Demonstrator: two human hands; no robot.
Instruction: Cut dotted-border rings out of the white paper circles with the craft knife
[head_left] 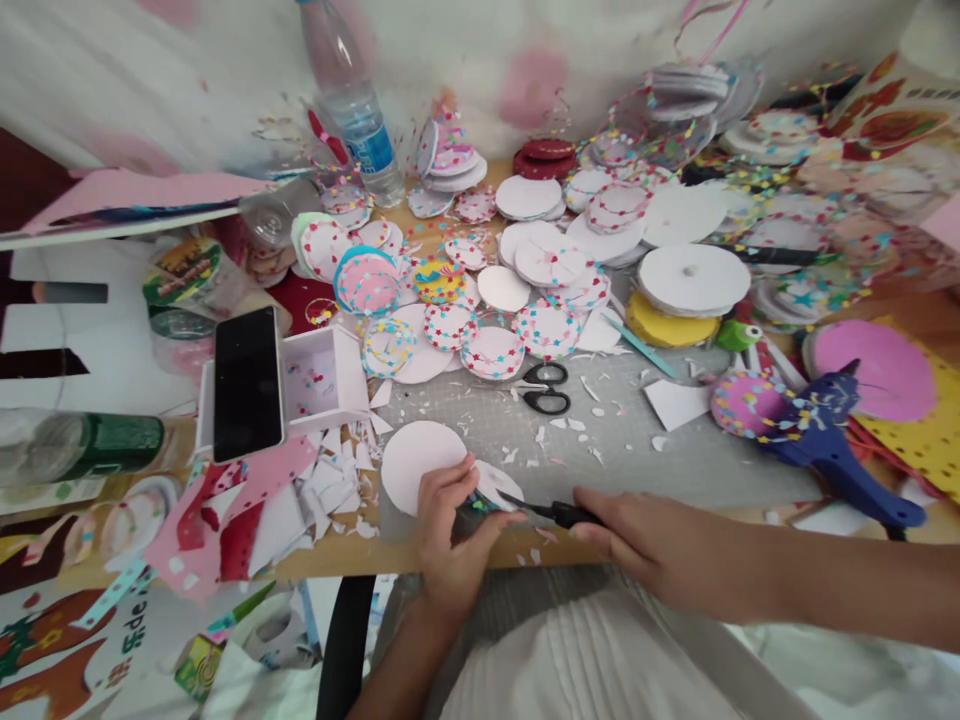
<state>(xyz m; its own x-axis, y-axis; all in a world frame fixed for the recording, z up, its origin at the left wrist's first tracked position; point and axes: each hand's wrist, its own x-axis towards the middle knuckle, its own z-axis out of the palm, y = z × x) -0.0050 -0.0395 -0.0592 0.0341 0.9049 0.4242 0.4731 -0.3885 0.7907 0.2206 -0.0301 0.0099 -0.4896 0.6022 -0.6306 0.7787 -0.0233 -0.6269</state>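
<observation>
Head view: the left hand (450,515) is closed on a small white piece (493,479), pinching it near the front edge of the counter (322,562). A patch of blue-green shows between thumb and fingers; its nature cannot be determined. The right hand (637,535) grips a black-handled tool (568,514), its slender end pointing left and meeting the white piece; whether it cuts into the surface cannot be told.

A white disc (421,452) lies flat just beside the left hand, partly covered by the fingers. Beneath is a grey mat (720,440) strewn with small paper clippings (576,425). A pair of scissors (547,390) with black loops rests on the mat, beyond the hands.

Further back, star-trimmed discs (492,352) stand crowded among plain white ones. To the right, a blue glue gun (847,478) lies near a pink disc (874,370). To the left, a phone (246,385) with a dark screen rests against a white box (352,375); white scraps (330,485) are heaped in front. An upright water bottle (364,130) stands at the rear.
</observation>
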